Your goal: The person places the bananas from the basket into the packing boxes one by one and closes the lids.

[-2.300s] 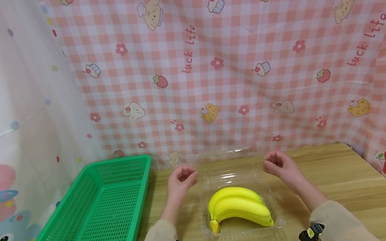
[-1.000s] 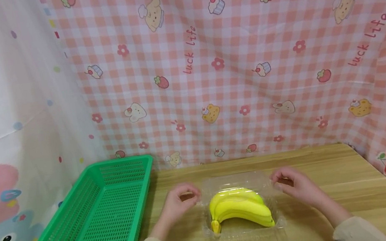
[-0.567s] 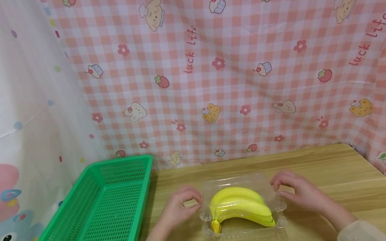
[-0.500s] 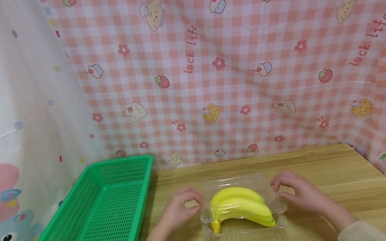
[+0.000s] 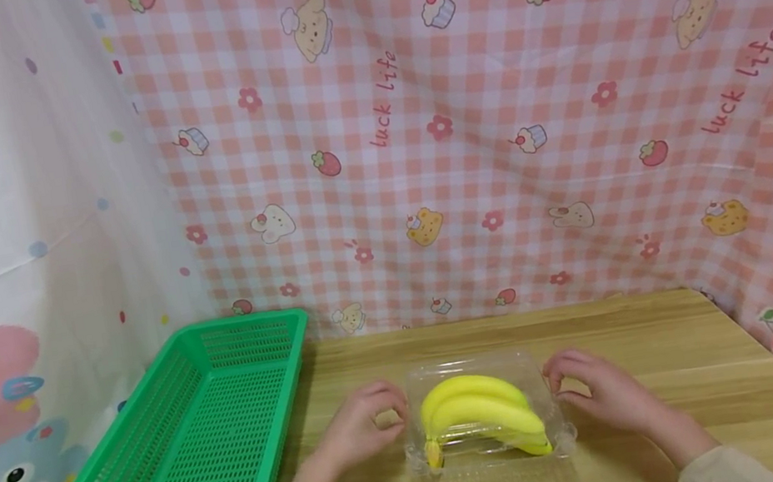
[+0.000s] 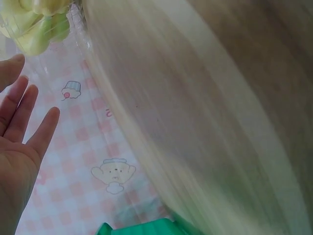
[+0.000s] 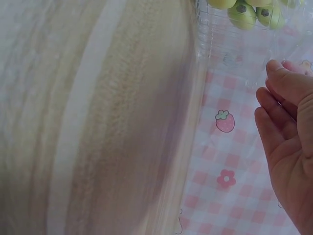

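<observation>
A clear plastic clamshell box (image 5: pixel 484 470) stands on the wooden table with a bunch of yellow bananas (image 5: pixel 478 412) inside. Its hinged lid (image 5: pixel 463 368) slopes low over the fruit, the front edge a little above the base's front rim. My left hand (image 5: pixel 363 426) is at the lid's left side, thumb and forefinger at its edge. Opposite it, my right hand (image 5: pixel 595 389) pinches the right edge between thumb and forefinger. In the right wrist view, the thumb (image 7: pixel 281 73) meets the see-through plastic while the other fingers extend loosely. The left wrist view shows the bananas (image 6: pixel 36 29) beyond the left fingertips.
A green perforated plastic basket (image 5: pixel 262 463) stands at the table's left. Behind the table (image 5: pixel 721 390) hangs a pink checked cloth (image 5: pixel 364 194), with a white cartoon-print cloth (image 5: pixel 59 284) along the left side.
The lid has swung down from standing upright behind the bananas to nearly flat over them. Both hands have come down and toward me with it; bananas and basket stay put.
</observation>
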A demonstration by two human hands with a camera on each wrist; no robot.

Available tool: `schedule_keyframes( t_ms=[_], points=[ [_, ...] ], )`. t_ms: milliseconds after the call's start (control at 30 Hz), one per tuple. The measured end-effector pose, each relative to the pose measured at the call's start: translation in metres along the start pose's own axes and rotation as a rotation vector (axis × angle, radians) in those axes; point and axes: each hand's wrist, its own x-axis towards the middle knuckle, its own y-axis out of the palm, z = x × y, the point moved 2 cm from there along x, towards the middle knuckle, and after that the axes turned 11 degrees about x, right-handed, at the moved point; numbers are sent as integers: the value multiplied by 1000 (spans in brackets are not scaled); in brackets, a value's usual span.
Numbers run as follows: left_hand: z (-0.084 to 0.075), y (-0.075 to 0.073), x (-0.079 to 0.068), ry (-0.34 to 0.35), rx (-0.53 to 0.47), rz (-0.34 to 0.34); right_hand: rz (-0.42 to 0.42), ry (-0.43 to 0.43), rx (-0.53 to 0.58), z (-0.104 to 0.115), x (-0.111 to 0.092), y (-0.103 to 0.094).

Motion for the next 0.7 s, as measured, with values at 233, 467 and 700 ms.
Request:
schedule_keyframes(
  t_ms=[233, 467, 700],
  points=[
    [-2, -2, -2, 26, 34, 29, 14, -21, -19, 3, 0, -1],
    [-4, -3, -3, 75, 77, 14, 23, -36, -21, 4, 0, -2],
    [-6, -6, -5, 95, 110, 10, 23, -61, -20, 5, -1, -2]
  ],
)
